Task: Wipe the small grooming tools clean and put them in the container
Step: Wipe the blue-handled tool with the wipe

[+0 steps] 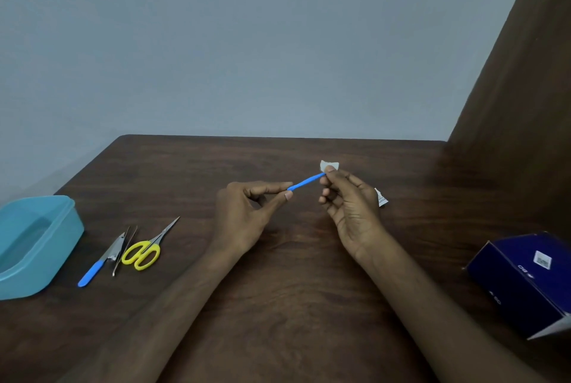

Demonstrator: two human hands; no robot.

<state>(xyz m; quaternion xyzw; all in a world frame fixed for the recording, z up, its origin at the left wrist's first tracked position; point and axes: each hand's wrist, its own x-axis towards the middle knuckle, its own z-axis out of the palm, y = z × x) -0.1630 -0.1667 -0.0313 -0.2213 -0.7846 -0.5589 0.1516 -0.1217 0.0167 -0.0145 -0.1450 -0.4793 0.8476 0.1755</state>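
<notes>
Above the middle of the dark wooden table (293,274), my left hand (247,215) pinches the near end of a thin blue grooming tool (306,181) between thumb and forefinger. My right hand (349,206) pinches a small white wipe (329,165) around the tool's far end, which the wipe hides. A teal open container (37,243) stands at the table's left edge. Beside it lie a blue-handled nail tool (99,262), thin tweezers (123,251) and yellow-handled scissors (148,246).
A dark blue cardboard box (525,280) lies at the right edge of the table. A small torn white wrapper (381,197) lies just behind my right hand. A brown curtain (519,89) hangs at the right, and a grey wall stands behind the table.
</notes>
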